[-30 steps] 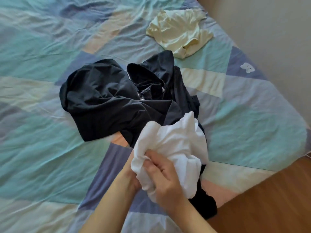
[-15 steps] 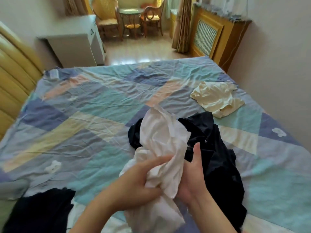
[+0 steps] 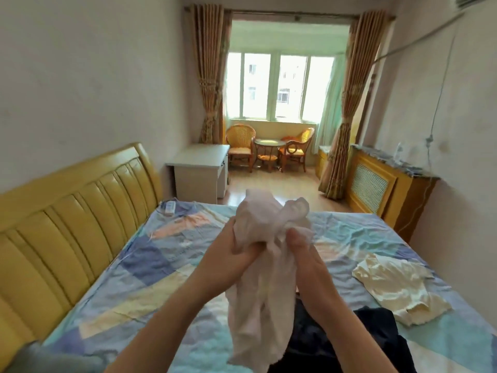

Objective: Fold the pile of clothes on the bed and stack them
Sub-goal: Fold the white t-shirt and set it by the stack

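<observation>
A crumpled white garment [image 3: 258,286] hangs in the air above the bed [image 3: 150,267], bunched at the top and drooping toward me. My left hand [image 3: 228,258] grips its upper left part, fingers curled into the cloth. My right hand [image 3: 304,254] pinches the upper right part beside it. Under my forearms lies a heap of dark navy clothes [image 3: 376,343], partly hidden by the white garment. A cream garment [image 3: 398,286] lies loose and unfolded on the bed at the right.
The patchwork sheet covers the bed; a yellow headboard [image 3: 70,219] runs along the left. A small white remote [image 3: 170,207] lies near the far left corner. Beyond stand a white desk [image 3: 199,170], wicker chairs and a wooden radiator cover [image 3: 387,181].
Both hands lifted the white garment off the dark heap, up in front of me. The view tilted up from the bed to the room and window.
</observation>
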